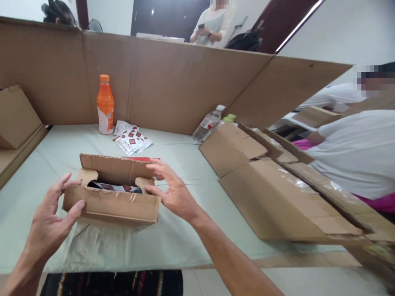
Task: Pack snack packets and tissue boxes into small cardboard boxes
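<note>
A small cardboard box [117, 205] sits on the pale green tabletop with its front and back flaps raised and its end tabs bent in. Inside it, dark and white printed packets [119, 187] show through the opening. My left hand [51, 218] holds the box at its left end, thumb over the front flap and fingers by the left tab. At the right end, my right hand [174, 191] has its fingers on the back flap and its thumb by the right tab. A red strip [142, 158] shows behind the back flap.
White sachets [132, 139] with brown squares lie behind the box, near an orange bottle [105, 106]. A clear bottle [208, 123] leans by larger cardboard boxes [265, 197] on the right. Cardboard panels [173, 82] wall the back. Clear plastic [95, 246] lies in front. Other people are beyond the panels and at right.
</note>
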A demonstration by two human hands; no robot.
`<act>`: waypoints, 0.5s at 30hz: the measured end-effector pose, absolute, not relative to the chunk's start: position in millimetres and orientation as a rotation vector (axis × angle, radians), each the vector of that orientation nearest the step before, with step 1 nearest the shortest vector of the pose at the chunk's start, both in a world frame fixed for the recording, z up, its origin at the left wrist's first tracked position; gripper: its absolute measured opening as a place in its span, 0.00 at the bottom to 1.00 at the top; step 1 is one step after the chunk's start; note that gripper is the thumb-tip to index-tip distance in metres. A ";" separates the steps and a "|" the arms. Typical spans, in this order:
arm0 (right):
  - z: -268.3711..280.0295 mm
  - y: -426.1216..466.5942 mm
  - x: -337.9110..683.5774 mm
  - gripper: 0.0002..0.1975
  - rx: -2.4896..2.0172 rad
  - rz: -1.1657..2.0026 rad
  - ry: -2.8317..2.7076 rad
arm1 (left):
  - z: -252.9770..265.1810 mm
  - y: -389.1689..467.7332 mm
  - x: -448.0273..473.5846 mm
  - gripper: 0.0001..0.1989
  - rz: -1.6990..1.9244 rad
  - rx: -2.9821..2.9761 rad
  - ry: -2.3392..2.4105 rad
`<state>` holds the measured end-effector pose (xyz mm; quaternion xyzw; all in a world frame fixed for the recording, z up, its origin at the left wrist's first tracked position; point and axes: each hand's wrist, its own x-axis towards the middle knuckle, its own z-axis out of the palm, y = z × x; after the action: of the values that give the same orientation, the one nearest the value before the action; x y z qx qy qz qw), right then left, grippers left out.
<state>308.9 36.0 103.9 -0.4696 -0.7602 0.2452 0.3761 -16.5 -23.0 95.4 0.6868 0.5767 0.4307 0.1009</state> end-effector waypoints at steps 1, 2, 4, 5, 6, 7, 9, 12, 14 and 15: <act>103.7 34.6 312.5 0.26 -1.170 0.626 -1.854 | 96.5 -21.5 -12.6 0.32 1.287 2.064 1.715; 105.2 33.3 316.2 0.28 -1.144 0.635 -1.777 | 97.3 -20.1 -9.4 0.32 1.298 2.102 1.720; 111.3 29.7 321.5 0.29 -1.105 0.656 -1.734 | 97.6 -18.0 -5.7 0.30 1.312 2.167 1.731; 114.1 26.9 322.2 0.28 -1.076 0.645 -1.785 | 96.8 -17.4 -5.1 0.30 1.320 2.185 1.733; 115.7 23.2 321.5 0.27 -1.033 0.610 -1.888 | 95.5 -17.2 -5.0 0.29 1.332 2.191 1.729; 115.3 18.5 320.0 0.25 -0.982 0.552 -2.023 | 93.9 -17.1 -5.4 0.29 1.338 2.190 1.728; 108.1 7.3 316.2 0.26 -0.880 0.372 -2.291 | 90.4 -17.2 -6.7 0.27 1.318 2.194 1.708; 90.2 -4.7 315.4 0.34 -0.831 0.150 -2.480 | 87.4 -15.0 -8.5 0.19 1.231 2.262 1.585; 83.1 -2.5 315.9 0.37 -0.878 0.121 -2.506 | 87.6 -11.0 -9.8 0.15 1.215 2.300 1.513; 82.2 2.0 314.6 0.37 -0.902 0.137 -2.517 | 88.5 -8.9 -10.7 0.15 1.225 2.303 1.502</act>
<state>314.6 2.0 82.2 -0.3280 -0.9149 0.0500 0.2301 -10.7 -8.9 88.5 0.7634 0.4979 0.4062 0.0656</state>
